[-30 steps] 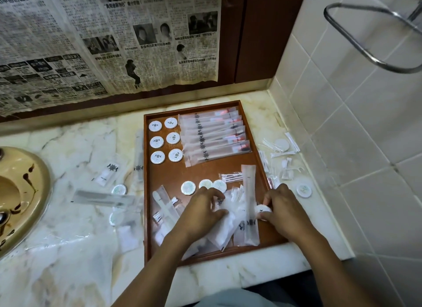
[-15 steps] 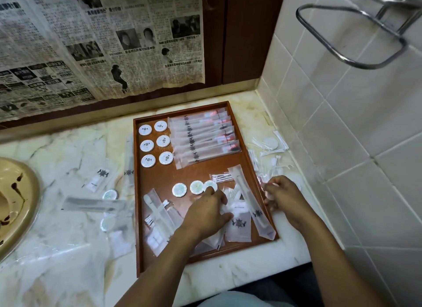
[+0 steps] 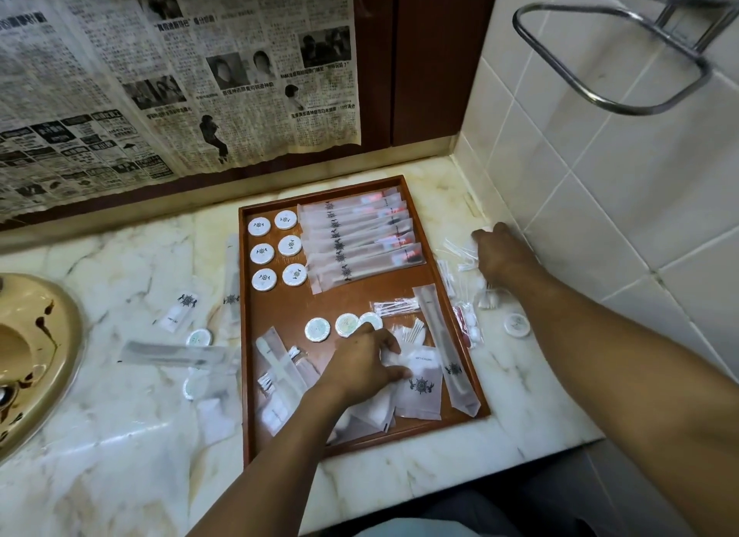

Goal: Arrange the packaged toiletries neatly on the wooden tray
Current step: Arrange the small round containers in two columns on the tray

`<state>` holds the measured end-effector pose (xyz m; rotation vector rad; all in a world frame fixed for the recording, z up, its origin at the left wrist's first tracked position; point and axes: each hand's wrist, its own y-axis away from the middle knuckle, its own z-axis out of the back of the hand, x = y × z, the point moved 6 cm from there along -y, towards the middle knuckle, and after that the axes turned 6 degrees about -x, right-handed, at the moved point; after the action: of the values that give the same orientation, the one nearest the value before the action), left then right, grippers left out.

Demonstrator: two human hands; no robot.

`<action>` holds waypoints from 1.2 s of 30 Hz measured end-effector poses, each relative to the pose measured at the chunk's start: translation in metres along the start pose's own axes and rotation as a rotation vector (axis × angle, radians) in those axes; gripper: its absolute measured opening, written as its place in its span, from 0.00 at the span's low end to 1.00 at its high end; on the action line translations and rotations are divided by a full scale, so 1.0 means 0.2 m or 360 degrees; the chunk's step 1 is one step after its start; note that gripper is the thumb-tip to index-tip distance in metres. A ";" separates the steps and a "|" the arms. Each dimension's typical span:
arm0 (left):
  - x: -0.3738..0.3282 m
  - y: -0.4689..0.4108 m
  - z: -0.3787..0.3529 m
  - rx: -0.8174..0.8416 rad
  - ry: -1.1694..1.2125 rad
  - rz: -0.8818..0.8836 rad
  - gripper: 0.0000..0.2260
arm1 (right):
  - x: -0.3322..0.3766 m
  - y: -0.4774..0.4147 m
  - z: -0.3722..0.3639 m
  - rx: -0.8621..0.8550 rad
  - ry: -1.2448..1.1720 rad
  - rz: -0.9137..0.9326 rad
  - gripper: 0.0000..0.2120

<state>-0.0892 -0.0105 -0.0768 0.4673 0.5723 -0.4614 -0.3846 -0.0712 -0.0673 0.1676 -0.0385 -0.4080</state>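
Observation:
The wooden tray (image 3: 244, 336) lies on the marble counter. At its far end are two columns of round white packs (image 3: 274, 252) and a stack of long clear sleeves (image 3: 360, 240). Three more round packs (image 3: 318, 329) sit mid-tray, and a long sleeve (image 3: 440, 336) lies along the right side. My left hand (image 3: 360, 364) rests on the heap of white sachets (image 3: 420, 388) at the near end, pinching one between fingers and thumb. My right hand (image 3: 500, 252) is off the tray near the tiled wall, fingers curled over a small white round pack (image 3: 480, 233) among loose cotton swabs.
Loose packets (image 3: 182, 310) and a long sleeve (image 3: 176, 354) lie on the counter left of the tray, beside the beige sink (image 3: 36, 348). A round pack (image 3: 517, 324) sits to the right. A metal towel rack (image 3: 612, 57) juts from the tiled wall above.
My right hand left the tray's near right edge and reached out over the counter toward the wall with a small white pack. My left hand stayed on the sachet heap.

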 end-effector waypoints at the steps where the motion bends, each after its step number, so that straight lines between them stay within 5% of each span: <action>1: 0.00 0.00 0.00 0.0011 0.0023 0.0012 0.20 | -0.01 -0.01 0.00 -0.0014 -0.0035 -0.0030 0.18; 5: 0.03 -0.01 0.03 -0.0009 0.0279 0.0134 0.15 | -0.05 0.01 0.06 -0.0070 -0.0384 -0.0107 0.17; 8: 0.06 0.01 0.08 -0.0210 0.0926 0.0395 0.09 | -0.01 0.15 0.20 -0.0440 -0.0664 -0.0017 0.08; 17: -0.18 0.05 0.32 -0.0114 0.1613 0.0537 0.17 | 0.41 0.82 0.44 -0.1107 -0.0853 0.0814 0.07; 22: -0.13 0.08 0.40 -0.0135 0.1619 0.0637 0.08 | 0.52 0.83 0.43 -0.0896 -0.1054 0.0821 0.10; 26: -0.01 0.09 0.47 -0.0316 0.1639 0.0729 0.07 | 0.58 0.76 0.37 -0.0202 -0.1744 0.0330 0.17; 29: 0.09 0.09 0.54 -0.0367 0.1424 0.0659 0.07 | 0.67 0.71 0.31 0.0132 -0.2000 0.0108 0.08; 33: 0.20 0.06 0.60 -0.0362 0.1343 0.0658 0.06 | 0.82 0.62 0.27 0.0145 -0.1957 -0.0039 0.03; 36: 0.29 0.03 0.65 -0.0419 0.1659 0.0803 0.06 | 0.91 0.52 0.26 0.0109 -0.1930 -0.0185 0.02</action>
<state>0.0097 -0.0925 -0.0137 0.5590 1.4474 0.3919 -0.1806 -0.0580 0.0016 -0.0317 -1.2411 -0.5754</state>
